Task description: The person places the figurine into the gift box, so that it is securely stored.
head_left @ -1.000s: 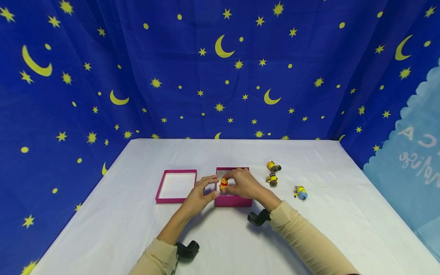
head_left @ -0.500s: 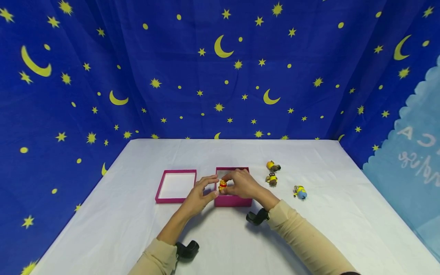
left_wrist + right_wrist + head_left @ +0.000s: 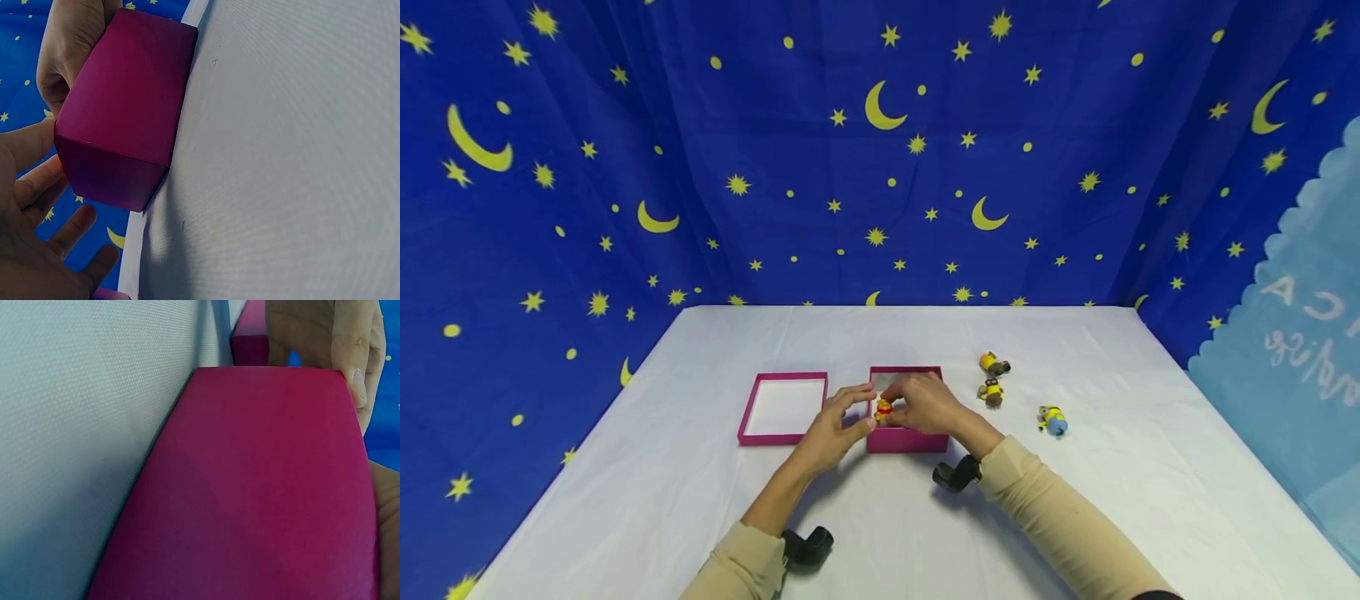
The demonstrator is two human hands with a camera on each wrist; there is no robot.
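In the head view my right hand (image 3: 925, 403) reaches into the magenta box (image 3: 907, 441) and pinches a small Winnie the Pooh figurine (image 3: 883, 408) near the box's left wall. The figure is yellow-orange with a red shirt; the fingers hide part of it. My left hand (image 3: 831, 429) touches the left side of the box with thumb and fingertips, its fingers fairly straight and spread. The left wrist view shows this hand (image 3: 37, 212) against the corner of the box (image 3: 125, 87). From the right wrist, the box wall (image 3: 262, 487) hides my right fingers and the figurine.
Left of the box lies the matching lid (image 3: 782, 439), its white inside facing up. To the right lie Minion figurines: a brown-and-yellow one (image 3: 993, 364), another just in front of it (image 3: 991, 392), and a blue-and-yellow one (image 3: 1053, 420). A white cloth (image 3: 1075, 517) covers the table.
My right hand has moved slightly left and lower into the box with the Winnie the Pooh figurine. The left hand stays at the box's side. The head view has shifted a little.
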